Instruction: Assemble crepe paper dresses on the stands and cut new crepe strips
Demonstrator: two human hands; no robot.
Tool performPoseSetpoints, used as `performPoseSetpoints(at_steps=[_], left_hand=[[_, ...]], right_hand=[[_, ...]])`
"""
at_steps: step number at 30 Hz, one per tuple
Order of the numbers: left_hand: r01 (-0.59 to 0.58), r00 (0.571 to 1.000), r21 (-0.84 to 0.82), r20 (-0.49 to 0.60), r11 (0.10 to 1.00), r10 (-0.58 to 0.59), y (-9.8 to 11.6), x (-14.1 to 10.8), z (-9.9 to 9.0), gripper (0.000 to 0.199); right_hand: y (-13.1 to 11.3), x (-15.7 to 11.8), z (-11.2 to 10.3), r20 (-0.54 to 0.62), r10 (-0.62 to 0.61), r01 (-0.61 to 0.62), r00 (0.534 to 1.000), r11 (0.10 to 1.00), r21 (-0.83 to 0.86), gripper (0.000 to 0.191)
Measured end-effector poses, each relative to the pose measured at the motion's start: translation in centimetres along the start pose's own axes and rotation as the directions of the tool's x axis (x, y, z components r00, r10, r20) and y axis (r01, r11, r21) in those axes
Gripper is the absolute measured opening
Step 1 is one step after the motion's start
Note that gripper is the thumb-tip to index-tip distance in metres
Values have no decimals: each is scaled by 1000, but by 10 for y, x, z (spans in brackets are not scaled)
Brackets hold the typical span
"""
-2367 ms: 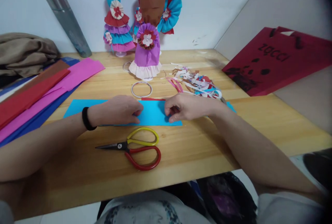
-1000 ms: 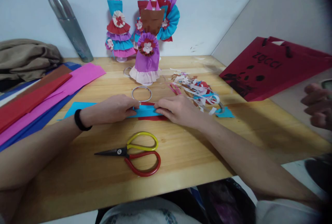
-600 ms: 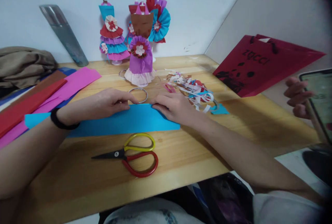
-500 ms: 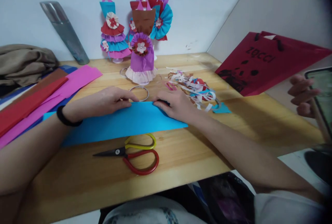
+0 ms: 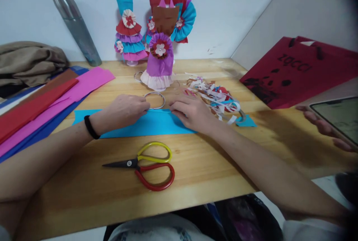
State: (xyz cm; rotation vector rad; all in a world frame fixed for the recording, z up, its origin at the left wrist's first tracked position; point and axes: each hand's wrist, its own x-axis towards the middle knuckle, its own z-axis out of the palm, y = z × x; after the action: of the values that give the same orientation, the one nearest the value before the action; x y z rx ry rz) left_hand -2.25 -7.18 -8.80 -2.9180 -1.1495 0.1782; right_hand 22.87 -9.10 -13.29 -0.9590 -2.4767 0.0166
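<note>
A long strip of blue paper [image 5: 151, 124] lies crosswise on the wooden table. My left hand [image 5: 123, 111] pinches its far edge, thumb and fingers pressed together. To the right, my right hand [image 5: 192, 113] grips the same edge, with its fingers closed over the paper. Just beyond the strip, between the two hands, rests a thin metal ring [image 5: 155, 100]. Scissors [image 5: 140, 164] with one yellow and one red handle lie nearer to me, their blades pointing left.
Folded coloured paper [image 5: 41, 110], a cloth [image 5: 33, 62] and a bottle [image 5: 79, 34] are at left. Paper-dressed figures [image 5: 160, 60] stand behind. Paper scraps [image 5: 220, 99] and a red bag [image 5: 296, 71] are right. Another person's hand [image 5: 319, 123] holds a phone [image 5: 339, 116].
The blue strip's near edge has swung up away from the scissors, and its left end now shows. My left hand has closed more tightly. The other person's phone has tilted flatter, and the view has shifted slightly.
</note>
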Motion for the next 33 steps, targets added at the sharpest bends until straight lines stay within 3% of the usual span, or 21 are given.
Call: performPoseSetpoints(at_steps=[5,9,12,16,20,25,33], left_hand=[[-55,987,66,155,996,44,5,-9,-8,21],[-97,978,76,195,992,80,8,-9,-4,18],[-116,976,58,190,992,103,10,-10,-2,18],[-155,972,16,180,988,149,8,-13,-2,11],[-186,958,8,225,982,180,3,-15,-4,8],[-158,937,-66,305,985,171,-1,-15,-11,9],[-139,953,-183,243,973,182,-2,-18,-9,13]], right_hand=[[-6,1,-16,227,-2,-19,974,996,93,15],[-7,2,-21,356,2,-78,935,977,200,11],[-3,2,-17,353,-4,-104,936,952,286,16],[4,3,-10,299,103,-158,949,974,165,19],[5,3,-9,354,146,-184,924,980,78,15],[2,4,-12,390,162,-210,907,974,85,16],[1,4,-11,423,183,-255,887,959,121,13]])
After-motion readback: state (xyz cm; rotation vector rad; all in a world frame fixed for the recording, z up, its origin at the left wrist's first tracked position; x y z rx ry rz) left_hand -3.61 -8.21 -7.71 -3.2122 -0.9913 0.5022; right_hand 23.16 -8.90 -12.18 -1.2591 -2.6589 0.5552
